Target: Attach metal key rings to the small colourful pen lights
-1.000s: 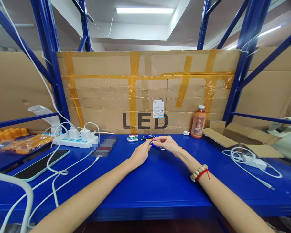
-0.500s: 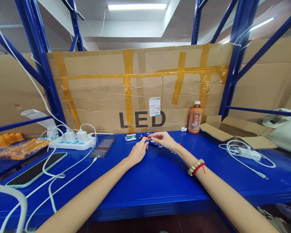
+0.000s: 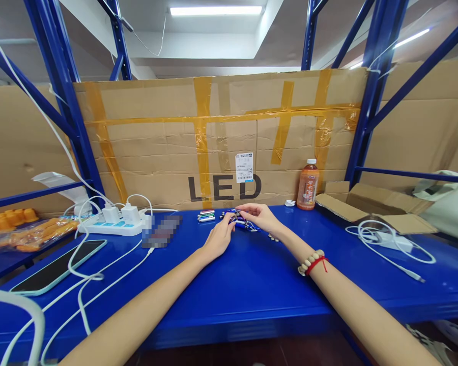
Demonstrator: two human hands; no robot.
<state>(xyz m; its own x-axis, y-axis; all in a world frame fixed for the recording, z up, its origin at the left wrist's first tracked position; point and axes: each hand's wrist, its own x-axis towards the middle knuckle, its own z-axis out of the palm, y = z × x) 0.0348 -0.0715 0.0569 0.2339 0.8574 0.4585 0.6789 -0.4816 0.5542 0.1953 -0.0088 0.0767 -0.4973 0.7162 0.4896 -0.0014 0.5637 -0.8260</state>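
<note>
Between the hands (image 3: 218,239), pens (image 3: 246,225), on blue tabletop (image 3: 248,284)

- Two hands (image 3: 219,238) are working.
- One bottle (image 3: 307,189) is standing.
- Two plugs (image 3: 130,214) are sitting in one power strip (image 3: 114,230).
- One open carton (image 3: 336,208) is gaping.
- Pens (image 3: 206,216) are lying too bunched for counting.

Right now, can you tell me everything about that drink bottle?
The bottle stands upright on the table, in front of the cardboard, left of the open box. It looks plastic, orange-red, with a white cap on and pale writing too small to read. The right hand isn't touching it; the box might be.
</note>
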